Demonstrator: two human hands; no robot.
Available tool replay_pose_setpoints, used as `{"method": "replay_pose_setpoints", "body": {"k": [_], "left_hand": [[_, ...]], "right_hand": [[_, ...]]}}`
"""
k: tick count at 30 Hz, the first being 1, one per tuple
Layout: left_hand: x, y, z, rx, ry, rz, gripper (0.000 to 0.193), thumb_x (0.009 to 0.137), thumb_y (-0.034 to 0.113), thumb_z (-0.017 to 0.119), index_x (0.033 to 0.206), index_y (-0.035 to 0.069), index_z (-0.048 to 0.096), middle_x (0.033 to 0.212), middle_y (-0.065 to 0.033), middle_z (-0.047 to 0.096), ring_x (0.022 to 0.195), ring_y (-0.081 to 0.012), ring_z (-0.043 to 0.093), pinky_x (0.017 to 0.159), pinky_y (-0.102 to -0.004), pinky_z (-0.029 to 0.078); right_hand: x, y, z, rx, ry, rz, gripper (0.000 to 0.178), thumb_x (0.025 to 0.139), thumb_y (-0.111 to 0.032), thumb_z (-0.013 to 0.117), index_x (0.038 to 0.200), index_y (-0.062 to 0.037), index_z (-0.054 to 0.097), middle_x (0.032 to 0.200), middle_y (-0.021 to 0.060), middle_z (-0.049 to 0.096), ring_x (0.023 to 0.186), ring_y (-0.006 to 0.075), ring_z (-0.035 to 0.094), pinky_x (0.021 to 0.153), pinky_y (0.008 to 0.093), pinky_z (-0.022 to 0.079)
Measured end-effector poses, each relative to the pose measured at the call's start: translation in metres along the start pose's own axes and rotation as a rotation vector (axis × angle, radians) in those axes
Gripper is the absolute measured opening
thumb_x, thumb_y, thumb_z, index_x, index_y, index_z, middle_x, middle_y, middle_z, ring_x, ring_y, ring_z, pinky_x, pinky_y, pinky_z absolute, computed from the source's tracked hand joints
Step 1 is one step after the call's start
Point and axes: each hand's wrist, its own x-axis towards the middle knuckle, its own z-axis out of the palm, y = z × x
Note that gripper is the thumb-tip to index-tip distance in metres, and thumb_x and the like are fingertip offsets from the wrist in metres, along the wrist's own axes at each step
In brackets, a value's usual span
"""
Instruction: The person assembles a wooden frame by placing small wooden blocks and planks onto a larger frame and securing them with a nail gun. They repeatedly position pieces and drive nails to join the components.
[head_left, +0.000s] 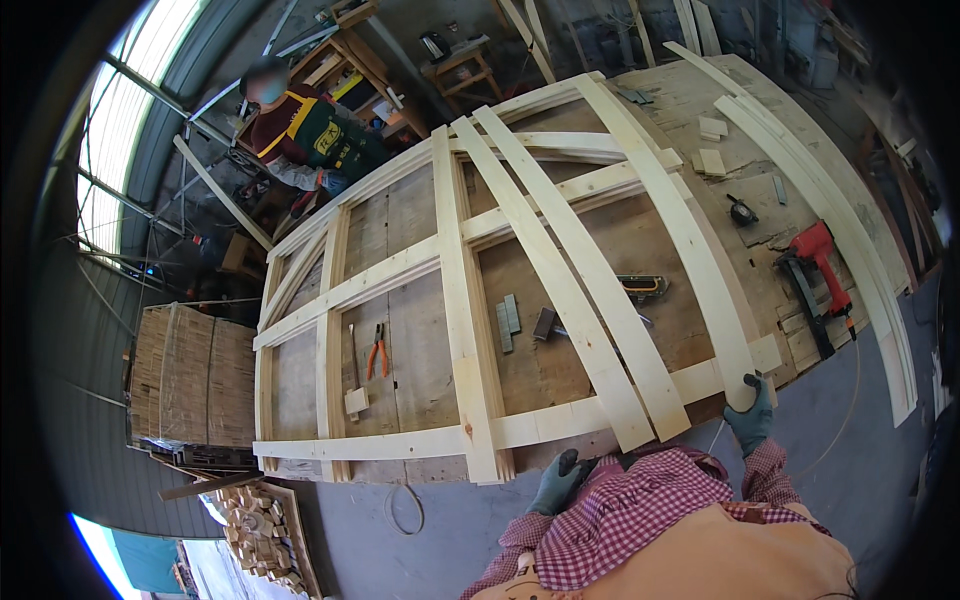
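A large pale wooden frame of crossing slats lies flat on a worn wooden work table. My right hand, in a grey-green glove, grips the near end of a long curved slat at the table's front right. My left hand, also gloved, rests at the table's near edge below two diagonal slats; what it holds cannot be told. My sleeves are red-checked.
On the table lie orange-handled pliers, nail strips, a hammer, a tape measure and a red nail gun. Another person works at the far left edge. A stack of boards stands left.
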Motion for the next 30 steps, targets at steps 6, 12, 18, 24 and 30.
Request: {"method": "replay_pose_setpoints", "body": {"k": [6, 12, 18, 24, 30], "left_hand": [[-0.003, 0.032, 0.01, 0.049, -0.038, -0.015, 0.044, 0.085, 0.017, 0.062, 0.122, -0.003, 0.047, 0.119, -0.0116, 0.056, 0.108, -0.0177, 0.053, 0.093, -0.0278, 0.041], [0.007, 0.021, 0.021, -0.029, -0.104, 0.025, 0.044, 0.088, 0.018, 0.058, 0.124, -0.004, 0.044, 0.117, -0.0112, 0.056, 0.108, -0.0173, 0.052, 0.092, -0.0275, 0.041], [0.026, 0.034, 0.043, -0.005, -0.23, -0.01, 0.044, 0.089, 0.022, 0.057, 0.123, -0.004, 0.046, 0.109, -0.0098, 0.057, 0.097, -0.015, 0.054, 0.083, -0.025, 0.044], [0.039, 0.089, 0.087, -0.284, -0.374, -0.446, 0.046, 0.087, 0.039, 0.059, 0.116, 0.004, 0.053, 0.105, -0.0089, 0.059, 0.088, -0.0165, 0.058, 0.076, -0.0263, 0.047], [0.048, 0.031, 0.116, -0.833, -0.079, -0.274, 0.04, 0.084, 0.02, 0.066, 0.117, 0.003, 0.052, 0.107, -0.0126, 0.059, 0.089, -0.0212, 0.061, 0.075, -0.0313, 0.054]], "right_hand": [[0.037, -0.02, -0.008, -0.43, 0.025, 0.005, 0.063, 0.061, -0.019, 0.072, 0.117, -0.0091, 0.046, 0.128, 0.0157, 0.047, 0.118, 0.0324, 0.046, 0.097, 0.0396, 0.041], [0.039, 0.021, -0.023, -0.375, 0.059, 0.078, 0.071, 0.06, -0.022, 0.075, 0.124, -0.0115, 0.045, 0.129, 0.0133, 0.047, 0.121, 0.0316, 0.042, 0.1, 0.0401, 0.036], [0.043, -0.014, -0.029, -0.82, 0.067, -0.123, 0.069, 0.068, -0.027, 0.073, 0.129, -0.0094, 0.043, 0.125, 0.0125, 0.049, 0.118, 0.0335, 0.042, 0.101, 0.0416, 0.032], [-0.009, -0.038, 0.056, -0.132, -0.417, 0.097, 0.069, 0.074, -0.033, 0.07, 0.13, -0.0048, 0.042, 0.124, 0.0204, 0.045, 0.108, 0.034, 0.051, 0.09, 0.0383, 0.043], [-0.012, -0.037, 0.083, -0.266, -0.509, 0.068, 0.076, 0.068, -0.033, 0.075, 0.128, -0.0034, 0.039, 0.12, 0.0194, 0.045, 0.108, 0.0322, 0.051, 0.091, 0.0379, 0.043]]}}
